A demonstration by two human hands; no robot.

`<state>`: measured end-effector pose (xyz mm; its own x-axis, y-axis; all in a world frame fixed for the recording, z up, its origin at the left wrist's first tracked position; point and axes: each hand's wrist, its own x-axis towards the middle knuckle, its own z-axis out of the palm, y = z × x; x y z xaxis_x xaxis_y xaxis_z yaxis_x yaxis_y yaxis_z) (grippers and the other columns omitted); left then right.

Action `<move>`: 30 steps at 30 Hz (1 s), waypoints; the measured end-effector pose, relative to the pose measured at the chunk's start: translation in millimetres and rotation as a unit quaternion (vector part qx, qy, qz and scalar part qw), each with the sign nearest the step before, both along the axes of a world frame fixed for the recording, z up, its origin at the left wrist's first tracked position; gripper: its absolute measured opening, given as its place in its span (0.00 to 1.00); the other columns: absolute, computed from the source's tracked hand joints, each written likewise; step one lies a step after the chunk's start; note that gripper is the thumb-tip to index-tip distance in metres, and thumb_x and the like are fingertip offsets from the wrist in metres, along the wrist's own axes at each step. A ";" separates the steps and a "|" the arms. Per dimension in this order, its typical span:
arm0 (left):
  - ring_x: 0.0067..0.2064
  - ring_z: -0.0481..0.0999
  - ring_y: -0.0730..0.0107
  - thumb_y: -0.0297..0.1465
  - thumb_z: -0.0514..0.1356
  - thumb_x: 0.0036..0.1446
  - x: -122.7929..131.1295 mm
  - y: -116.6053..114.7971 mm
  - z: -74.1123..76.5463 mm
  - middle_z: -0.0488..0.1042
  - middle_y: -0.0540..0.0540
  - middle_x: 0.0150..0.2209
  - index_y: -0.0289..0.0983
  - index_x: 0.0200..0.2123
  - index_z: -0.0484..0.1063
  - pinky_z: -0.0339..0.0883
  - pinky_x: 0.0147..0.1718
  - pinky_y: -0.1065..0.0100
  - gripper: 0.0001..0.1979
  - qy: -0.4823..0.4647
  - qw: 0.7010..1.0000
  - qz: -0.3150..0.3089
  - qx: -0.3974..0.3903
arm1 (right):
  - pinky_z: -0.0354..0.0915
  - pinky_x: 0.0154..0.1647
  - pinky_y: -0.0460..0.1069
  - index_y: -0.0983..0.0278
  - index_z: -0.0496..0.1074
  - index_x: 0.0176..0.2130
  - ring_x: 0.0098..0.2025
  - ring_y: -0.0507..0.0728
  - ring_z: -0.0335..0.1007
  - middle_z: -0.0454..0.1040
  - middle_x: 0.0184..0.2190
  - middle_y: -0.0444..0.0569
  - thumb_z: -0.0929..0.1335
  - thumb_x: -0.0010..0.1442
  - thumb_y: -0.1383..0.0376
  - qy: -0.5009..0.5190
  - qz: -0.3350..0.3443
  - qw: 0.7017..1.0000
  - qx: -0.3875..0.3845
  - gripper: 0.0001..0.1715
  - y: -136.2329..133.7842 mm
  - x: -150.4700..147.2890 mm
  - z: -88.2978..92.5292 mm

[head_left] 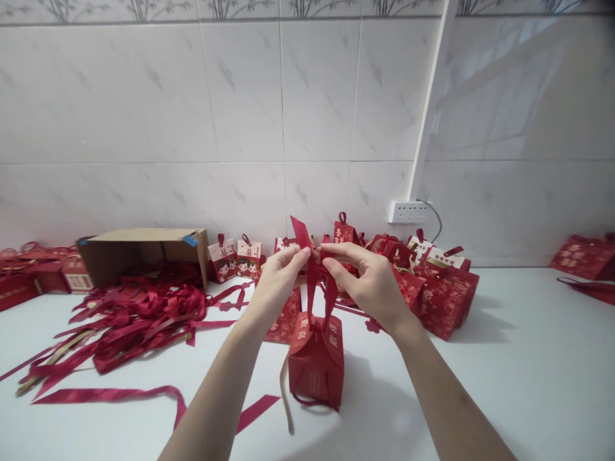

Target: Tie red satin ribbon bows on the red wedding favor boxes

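Both hands are raised over a small red gift box (317, 368) on the white table. My left hand (284, 272) pinches a red ribbon (311, 282) between thumb and fingers, and one ribbon end sticks up above it. My right hand (368, 278) is close beside it, thumb and fingers closed on the same ribbon. Two lengths of ribbon run down from the hands to the top of the box. A dark red cord lies at the box's base, and a thin beige strip (287, 400) rests at its left.
An open cardboard box (144, 235) lies on its side at the left, red ribbons (148, 314) spilling out. Red boxes stand along the wall, including a group (444, 298) at right. A loose ribbon (110, 395) lies front left. A power socket (408, 212) is on the wall.
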<state>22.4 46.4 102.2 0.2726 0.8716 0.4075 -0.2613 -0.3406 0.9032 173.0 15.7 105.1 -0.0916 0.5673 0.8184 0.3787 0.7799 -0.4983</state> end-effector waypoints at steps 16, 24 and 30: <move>0.36 0.73 0.71 0.38 0.59 0.54 4.5 -4.7 -4.6 0.77 0.47 0.32 0.37 0.40 0.76 0.64 0.40 0.69 0.14 0.104 0.988 -0.095 0.064 | 0.74 0.37 0.49 0.63 0.76 0.38 0.34 0.54 0.76 0.79 0.35 0.47 0.68 0.54 0.65 0.149 -0.043 0.987 -0.042 0.10 -10.5 -3.9 6.6; 0.40 0.74 0.69 0.39 0.58 0.54 2.4 -4.9 -1.6 0.77 0.45 0.35 0.37 0.39 0.77 0.64 0.42 0.69 0.14 0.132 0.987 -0.073 0.051 | 0.72 0.41 0.50 0.64 0.73 0.43 0.38 0.56 0.76 0.79 0.35 0.48 0.69 0.53 0.67 0.117 -0.172 0.978 0.009 0.16 -8.9 -0.3 8.0; 0.38 0.75 0.70 0.39 0.58 0.54 2.5 -4.2 -1.3 0.77 0.45 0.35 0.37 0.38 0.76 0.66 0.40 0.69 0.14 0.128 0.990 -0.050 0.043 | 0.72 0.36 0.48 0.65 0.73 0.34 0.32 0.54 0.76 0.78 0.29 0.47 0.68 0.53 0.66 0.109 -0.210 0.970 0.048 0.06 -8.1 0.1 7.5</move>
